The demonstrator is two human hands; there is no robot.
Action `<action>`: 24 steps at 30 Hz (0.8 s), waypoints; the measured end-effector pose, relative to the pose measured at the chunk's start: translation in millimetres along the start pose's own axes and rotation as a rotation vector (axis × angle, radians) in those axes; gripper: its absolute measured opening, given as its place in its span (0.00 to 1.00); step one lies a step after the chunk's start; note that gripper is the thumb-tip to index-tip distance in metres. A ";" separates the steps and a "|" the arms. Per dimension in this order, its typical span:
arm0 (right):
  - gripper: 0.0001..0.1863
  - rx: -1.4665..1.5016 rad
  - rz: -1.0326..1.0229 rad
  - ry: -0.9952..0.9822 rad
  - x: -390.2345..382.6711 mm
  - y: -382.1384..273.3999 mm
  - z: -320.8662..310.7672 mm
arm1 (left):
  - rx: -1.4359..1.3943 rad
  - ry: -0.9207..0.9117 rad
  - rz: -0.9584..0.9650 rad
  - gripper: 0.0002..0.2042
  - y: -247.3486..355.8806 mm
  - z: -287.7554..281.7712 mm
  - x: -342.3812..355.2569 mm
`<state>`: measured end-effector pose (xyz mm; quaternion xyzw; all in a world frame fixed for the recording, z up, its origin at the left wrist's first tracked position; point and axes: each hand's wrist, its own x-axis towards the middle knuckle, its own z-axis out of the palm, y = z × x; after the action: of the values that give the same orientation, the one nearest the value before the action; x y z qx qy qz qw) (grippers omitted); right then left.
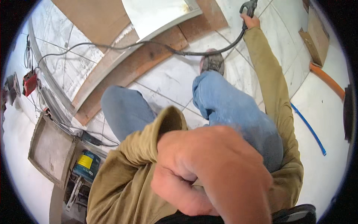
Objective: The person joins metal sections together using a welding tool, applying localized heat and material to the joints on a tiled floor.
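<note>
My right hand grips a black tool handle with a hose or cable trailing from it, at the top right, arm stretched out. My left hand is large and close to the camera at the lower middle, fingers curled, near the black edge of something at the bottom; whatever it may hold is hidden. Beyond my jeans-clad knees, a long curved light metal strip lies with brown boards and a white sheet on the tiled floor.
At the left are a red device, metal lengths, an open box and a teal container. At the right lie a cardboard piece, an orange tube and a blue strip.
</note>
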<state>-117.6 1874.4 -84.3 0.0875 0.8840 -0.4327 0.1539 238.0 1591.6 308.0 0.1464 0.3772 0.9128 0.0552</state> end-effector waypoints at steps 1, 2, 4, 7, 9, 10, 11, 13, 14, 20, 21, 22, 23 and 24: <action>0.22 -0.065 -0.038 0.014 1.4 -1.0 -0.3 | -0.004 0.004 -0.009 0.09 0.4 0.4 -0.8; 0.25 -0.132 -0.077 0.030 1.0 -1.6 -0.1 | -0.002 -0.001 -0.010 0.09 1.2 1.3 -1.9; 0.31 -0.268 -0.037 0.064 -1.3 -5.4 -2.5 | -0.012 0.008 -0.015 0.10 2.2 4.2 -5.3; 0.31 -0.338 0.001 0.104 -14.1 -12.9 -6.8 | -0.013 0.043 -0.023 0.10 2.6 7.2 -13.1; 0.33 -0.156 -0.057 0.041 -24.7 -17.0 -10.7 | 0.003 0.044 -0.037 0.10 2.6 7.0 -17.4; 0.33 -0.210 -0.059 0.044 -30.9 -16.5 -12.5 | 0.012 0.053 -0.049 0.11 2.6 6.8 -20.0; 0.34 -0.256 -0.078 0.068 -33.7 -17.0 -14.4 | 0.030 0.064 -0.060 0.11 1.9 4.8 -23.1; 0.36 -0.179 -0.081 0.059 -39.3 -13.5 -14.3 | 0.052 0.119 -0.033 0.11 1.1 -4.9 -32.0; 0.36 -0.151 -0.093 0.062 -41.8 -11.6 -13.3 | 0.176 0.153 -0.128 0.11 1.8 -13.9 -37.7; 0.26 0.015 -0.326 0.347 -71.2 -84.6 -59.7 | 0.866 0.724 0.365 0.12 62.2 -98.3 -74.1; 0.26 0.210 -0.447 0.301 -88.6 -115.3 -78.5 | 0.885 0.828 0.600 0.12 87.1 -106.0 -75.7; 0.25 0.272 -0.632 0.261 -111.1 -149.8 -100.5 | 0.859 0.745 0.708 0.12 112.2 -105.1 -75.4; 0.25 0.268 -0.758 0.189 -138.7 -186.5 -125.4 | 0.919 0.631 0.744 0.12 137.6 -100.0 -71.6; 0.24 0.347 -0.906 0.048 -171.1 -220.6 -148.2 | 0.990 0.422 0.692 0.12 158.8 -92.2 -65.7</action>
<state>-49.8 1853.6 223.7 -0.2719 0.7511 -0.5952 -0.0872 273.6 1403.1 343.1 0.0850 0.6879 0.6047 -0.3923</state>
